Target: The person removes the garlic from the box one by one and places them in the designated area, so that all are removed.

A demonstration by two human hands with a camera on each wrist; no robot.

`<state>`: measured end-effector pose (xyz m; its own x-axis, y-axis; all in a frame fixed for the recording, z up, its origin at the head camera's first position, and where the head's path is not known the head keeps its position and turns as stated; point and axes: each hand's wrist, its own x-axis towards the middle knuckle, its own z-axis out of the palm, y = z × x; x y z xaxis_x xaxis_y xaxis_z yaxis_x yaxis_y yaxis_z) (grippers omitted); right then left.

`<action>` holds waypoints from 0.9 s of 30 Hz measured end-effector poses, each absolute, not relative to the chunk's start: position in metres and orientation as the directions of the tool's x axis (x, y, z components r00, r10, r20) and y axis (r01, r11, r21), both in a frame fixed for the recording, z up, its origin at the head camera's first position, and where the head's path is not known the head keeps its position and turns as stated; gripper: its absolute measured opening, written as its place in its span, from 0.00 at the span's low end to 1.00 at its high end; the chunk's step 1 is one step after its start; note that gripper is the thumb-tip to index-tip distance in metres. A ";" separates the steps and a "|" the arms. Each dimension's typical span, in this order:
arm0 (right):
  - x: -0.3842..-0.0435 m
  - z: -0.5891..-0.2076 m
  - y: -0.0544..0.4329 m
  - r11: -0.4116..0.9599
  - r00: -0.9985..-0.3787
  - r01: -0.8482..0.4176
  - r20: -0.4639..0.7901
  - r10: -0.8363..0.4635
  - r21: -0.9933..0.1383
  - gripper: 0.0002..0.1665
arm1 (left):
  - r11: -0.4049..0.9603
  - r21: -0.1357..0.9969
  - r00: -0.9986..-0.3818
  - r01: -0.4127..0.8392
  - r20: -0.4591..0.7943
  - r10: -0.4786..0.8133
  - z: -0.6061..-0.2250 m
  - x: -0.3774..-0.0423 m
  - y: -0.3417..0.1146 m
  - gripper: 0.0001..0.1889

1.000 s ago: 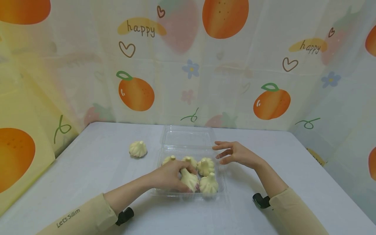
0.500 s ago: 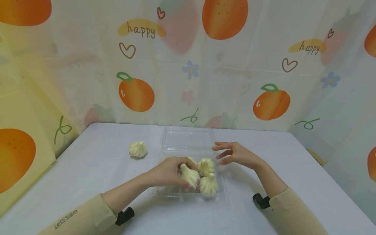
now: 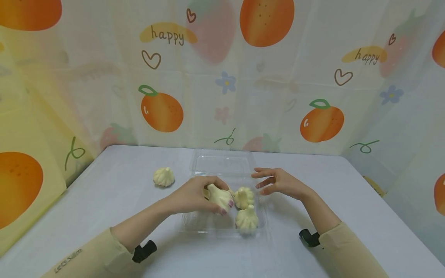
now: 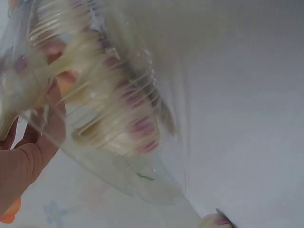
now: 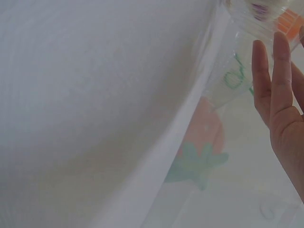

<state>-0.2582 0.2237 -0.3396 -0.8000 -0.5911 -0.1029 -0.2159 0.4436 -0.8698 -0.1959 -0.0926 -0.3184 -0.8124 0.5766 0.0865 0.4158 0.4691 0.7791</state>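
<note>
My left hand [image 3: 192, 196] pinches a pale garlic bulb [image 3: 219, 197] between thumb and fingers, tilted, over the left half of a clear plastic clamshell box [image 3: 201, 231]. In the left wrist view this held bulb [image 4: 23, 88] shows behind the box wall. At the box's right side sit two more bulbs, a back one [image 3: 244, 197] and a front one [image 3: 247, 218]. Others behind the left hand are mostly hidden; purple-streaked bases [image 4: 142, 128] show through the plastic in the left wrist view. My right hand [image 3: 281, 181] hovers by the box's right edge, fingers loosely spread, holding nothing.
The box's transparent lid [image 3: 222, 162] lies folded back behind it. A single garlic bulb [image 3: 163, 177] stands on the white tabletop [image 3: 114, 185] to the left of the box. A fruit-printed curtain [image 3: 222, 96] hangs beyond the table's far edge.
My left hand has raised its garlic bulb from the box's front row and moved it slightly back and left. The right hand stays in place.
</note>
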 end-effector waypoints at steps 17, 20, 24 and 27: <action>-0.257 -0.340 0.224 0.450 -0.799 -0.218 -0.106 -0.592 -0.866 0.37 | 0.465 0.806 -0.872 0.367 0.125 0.472 -0.291 -0.199 -0.126 0.23; -0.258 -0.340 0.224 0.450 -0.799 -0.219 -0.105 -0.592 -0.866 0.37 | 0.465 0.811 -0.884 0.356 0.130 0.450 -0.287 -0.201 -0.133 0.24; -0.259 -0.340 0.224 0.448 -0.798 -0.219 -0.106 -0.594 -0.867 0.38 | 0.480 0.803 -0.896 0.352 0.141 0.422 -0.283 -0.205 -0.143 0.25; -0.259 -0.341 0.224 0.448 -0.797 -0.217 -0.107 -0.594 -0.867 0.38 | 0.513 0.791 -0.914 0.333 0.136 0.383 -0.280 -0.207 -0.152 0.26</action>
<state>-0.2592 0.2242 -0.3405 -0.7974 -0.5939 -0.1074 -0.2167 0.4478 -0.8675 -0.2070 -0.1521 -0.2797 -0.9137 0.3831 0.1359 0.3329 0.5133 0.7910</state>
